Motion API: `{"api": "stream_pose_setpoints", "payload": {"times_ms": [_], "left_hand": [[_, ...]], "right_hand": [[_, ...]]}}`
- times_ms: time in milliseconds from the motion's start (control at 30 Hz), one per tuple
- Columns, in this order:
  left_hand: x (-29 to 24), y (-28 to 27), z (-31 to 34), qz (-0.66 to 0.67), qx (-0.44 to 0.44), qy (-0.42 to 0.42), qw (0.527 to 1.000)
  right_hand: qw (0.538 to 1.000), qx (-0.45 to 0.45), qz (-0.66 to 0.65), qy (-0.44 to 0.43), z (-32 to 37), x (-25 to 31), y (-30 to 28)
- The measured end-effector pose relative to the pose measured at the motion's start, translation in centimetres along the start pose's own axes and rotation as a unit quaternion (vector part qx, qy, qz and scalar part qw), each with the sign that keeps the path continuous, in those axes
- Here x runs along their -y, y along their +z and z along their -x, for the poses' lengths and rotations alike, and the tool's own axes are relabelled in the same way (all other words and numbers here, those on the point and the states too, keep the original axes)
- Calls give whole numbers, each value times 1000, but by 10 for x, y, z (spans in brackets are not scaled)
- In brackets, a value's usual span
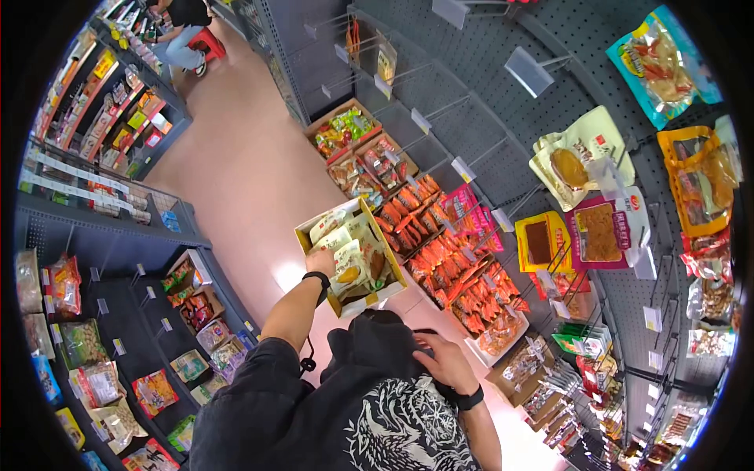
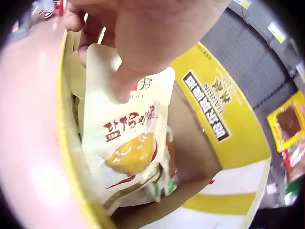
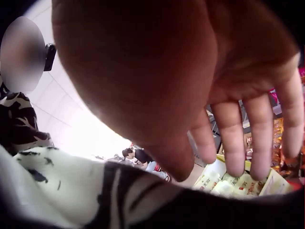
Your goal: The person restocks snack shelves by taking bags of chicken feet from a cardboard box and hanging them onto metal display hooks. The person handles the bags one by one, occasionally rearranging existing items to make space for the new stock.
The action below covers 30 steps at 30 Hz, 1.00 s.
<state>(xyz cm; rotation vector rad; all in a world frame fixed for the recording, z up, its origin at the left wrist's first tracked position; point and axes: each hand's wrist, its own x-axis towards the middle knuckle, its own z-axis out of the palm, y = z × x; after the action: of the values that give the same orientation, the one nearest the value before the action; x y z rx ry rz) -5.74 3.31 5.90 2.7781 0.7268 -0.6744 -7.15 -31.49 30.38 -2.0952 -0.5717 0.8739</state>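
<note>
A yellow and white open-topped box [image 1: 305,235] holds several cream packets [image 1: 353,255]. My left hand [image 1: 320,261] reaches over its left side. In the left wrist view, the thumb of the left hand [image 2: 143,38] lies on the front of a cream packet [image 2: 128,143] and the fingers are behind its top edge, pinching it. That packet stands inside the box [image 2: 238,143]. My right hand [image 1: 449,364] is held by the chest of the black shirt, away from the box. Its fingers [image 3: 231,138] are extended and loosely spread, with nothing held.
Orange-red packets [image 1: 463,271] and cartons of small snacks [image 1: 345,129] line the low shelf on the right. Packets hang from hooks on the pegboard [image 1: 550,39]. More shelving [image 1: 102,228] stands at left. A person [image 1: 182,39] sits on a red stool up the aisle [image 1: 228,149].
</note>
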Motion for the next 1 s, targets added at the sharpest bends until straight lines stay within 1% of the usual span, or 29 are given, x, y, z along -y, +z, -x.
{"api": "stream_pose_setpoints", "payload": {"times_ms": [67,100,133,200,233,267,300,333,367,400,467,500,533,600,633,667,700,733,767,800,833,867,933,967,1000], "left_hand": [[-4,-14,6,46,63,26,997],[-9,-37,19,88,71,55,992],[-7,-37,19,89,66,59,992],[12,-32,16,141,25,190,971],[18,-36,17,165,-1,226,960],[24,-42,18,160,-4,231,960],[30,-54,24,281,25,229,932],[32,-71,38,398,54,223,888],[35,-87,56,502,80,210,835],[33,-109,80,599,107,198,769],[38,-131,114,675,132,205,697],[39,-141,136,648,147,236,709],[41,-150,157,621,162,265,720],[31,-161,206,537,252,282,754],[21,-173,233,447,240,397,765],[10,-178,257,351,224,499,760],[0,-170,273,302,174,563,750],[-5,-161,287,251,123,619,734],[-9,-153,298,254,125,611,739],[-10,-146,307,235,112,628,734],[-5,-141,313,216,99,644,727],[3,-141,317,219,102,641,728],[17,-149,314,104,65,606,786],[32,-144,305,98,41,579,808],[48,-148,297,102,41,581,807]], "right_hand": [[999,-24,21,-2,7,-2,4],[998,-49,47,5,12,-3,6],[995,-72,71,14,19,-5,10],[993,-92,78,9,31,-15,21],[992,-100,76,5,39,-19,28],[991,-110,75,-2,46,-22,34],[990,-117,73,-4,55,-23,42],[991,-122,59,-2,65,-24,52],[991,-127,44,1,76,-27,62],[992,-124,20,12,85,-36,76],[989,-134,-46,34,98,-47,104],[982,-148,-103,54,101,-57,123],[969,-189,-147,54,104,-58,138],[953,-270,-126,64,107,-29,146],[951,-272,-131,61,105,-22,148],[942,-314,-117,19,103,-16,151],[931,-350,-101,-23,102,-11,153],[934,-341,-104,-23,102,-9,152],[958,-207,-187,-66,102,-12,147],[955,-69,-268,-106,101,-13,144],[956,-41,-273,-101,100,-8,144],[960,-43,-244,-127,97,0,144],[958,-118,-218,-142,84,6,152],[959,-118,-215,-139,75,5,154],[974,-155,-156,-48,64,5,154]]}}
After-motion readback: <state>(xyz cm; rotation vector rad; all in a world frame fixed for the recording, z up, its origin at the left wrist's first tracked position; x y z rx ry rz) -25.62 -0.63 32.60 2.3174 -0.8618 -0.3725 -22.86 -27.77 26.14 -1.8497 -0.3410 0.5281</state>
